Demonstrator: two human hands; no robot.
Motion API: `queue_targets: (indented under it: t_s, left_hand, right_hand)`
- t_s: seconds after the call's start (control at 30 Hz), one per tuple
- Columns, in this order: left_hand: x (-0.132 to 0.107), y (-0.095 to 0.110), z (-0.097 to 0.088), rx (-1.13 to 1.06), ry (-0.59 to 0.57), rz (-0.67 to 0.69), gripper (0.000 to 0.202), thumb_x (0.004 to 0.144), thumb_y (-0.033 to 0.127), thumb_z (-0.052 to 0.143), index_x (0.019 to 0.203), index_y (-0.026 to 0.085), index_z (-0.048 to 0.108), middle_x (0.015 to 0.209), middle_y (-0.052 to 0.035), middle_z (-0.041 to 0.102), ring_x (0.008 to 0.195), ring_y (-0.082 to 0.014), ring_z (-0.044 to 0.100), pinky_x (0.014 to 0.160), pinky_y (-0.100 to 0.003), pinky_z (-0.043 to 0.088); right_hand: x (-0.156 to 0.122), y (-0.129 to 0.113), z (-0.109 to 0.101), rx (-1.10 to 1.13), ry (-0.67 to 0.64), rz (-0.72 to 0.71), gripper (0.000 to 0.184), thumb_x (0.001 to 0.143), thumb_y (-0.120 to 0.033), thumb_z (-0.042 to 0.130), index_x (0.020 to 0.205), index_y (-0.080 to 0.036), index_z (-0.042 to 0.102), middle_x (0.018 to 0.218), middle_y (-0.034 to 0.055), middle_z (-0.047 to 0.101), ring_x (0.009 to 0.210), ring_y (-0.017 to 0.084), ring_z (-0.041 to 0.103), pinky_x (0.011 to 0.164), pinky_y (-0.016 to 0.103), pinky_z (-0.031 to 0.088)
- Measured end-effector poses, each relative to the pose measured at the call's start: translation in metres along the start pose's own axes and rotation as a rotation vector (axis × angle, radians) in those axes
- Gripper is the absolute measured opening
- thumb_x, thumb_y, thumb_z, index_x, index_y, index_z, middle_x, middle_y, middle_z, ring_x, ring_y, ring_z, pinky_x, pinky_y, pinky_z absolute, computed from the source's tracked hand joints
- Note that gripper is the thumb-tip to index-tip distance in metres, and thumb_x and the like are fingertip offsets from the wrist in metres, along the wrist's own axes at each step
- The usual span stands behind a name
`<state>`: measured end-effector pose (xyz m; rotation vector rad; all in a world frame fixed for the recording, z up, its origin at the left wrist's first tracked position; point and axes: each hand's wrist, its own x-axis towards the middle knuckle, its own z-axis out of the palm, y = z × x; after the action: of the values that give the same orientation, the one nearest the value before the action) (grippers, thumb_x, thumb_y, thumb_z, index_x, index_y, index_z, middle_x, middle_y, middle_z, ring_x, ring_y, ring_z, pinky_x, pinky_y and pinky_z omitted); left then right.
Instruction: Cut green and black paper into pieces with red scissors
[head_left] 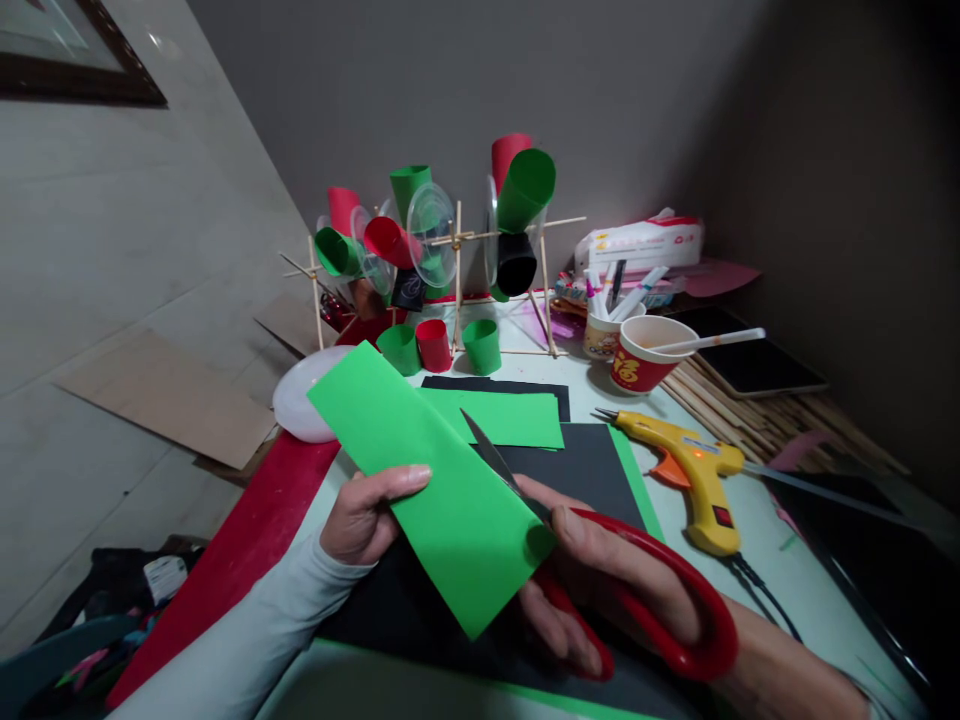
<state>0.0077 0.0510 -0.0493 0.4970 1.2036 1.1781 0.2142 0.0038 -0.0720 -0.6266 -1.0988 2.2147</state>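
Note:
My left hand grips a green paper strip by its left edge, thumb on top. The strip is held tilted above the table. In my right hand is a pair of scissors with red handles, fingers through the loops. One dark blade lies along the strip's right edge; the other blade is hidden, so I cannot tell how far they are apart. Below are sheets of black paper, with another green strip lying behind the held one.
A yellow glue gun lies on the right, its cord trailing forward. Behind it stand a red paper cup and a cup of markers. Stick frames with coloured paper tubes stand at the back. A white round lid is at left.

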Motion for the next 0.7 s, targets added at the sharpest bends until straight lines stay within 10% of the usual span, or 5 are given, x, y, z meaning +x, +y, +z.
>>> queue_targets:
  t_s: [0.47,0.7]
  left_hand:
    - [0.004,-0.003,-0.023,0.004,-0.302,0.043,0.046,0.048,0.018,0.090,0.094,0.016,0.080,0.079,-0.0056,0.081,0.068,-0.0259,0.076,0.075,-0.039,0.065]
    - [-0.001,-0.004,-0.022,-0.024,-0.289,0.096,0.047,0.057,0.011,0.081,0.103,0.015,0.077,0.078,-0.0054,0.081,0.070,-0.0248,0.076,0.081,-0.040,0.063]
  right_hand:
    - [0.006,0.016,0.003,0.146,-0.049,-0.078,0.063,0.088,-0.074,0.051,0.119,-0.019,0.047,0.048,-0.0057,0.058,0.031,0.009,0.040,0.038,0.019,0.035]
    - [0.003,0.014,0.001,0.084,0.017,-0.076,0.067,0.091,-0.065,0.057,0.138,-0.018,0.045,0.048,-0.0084,0.056,0.032,0.006,0.036,0.035,0.015,0.032]
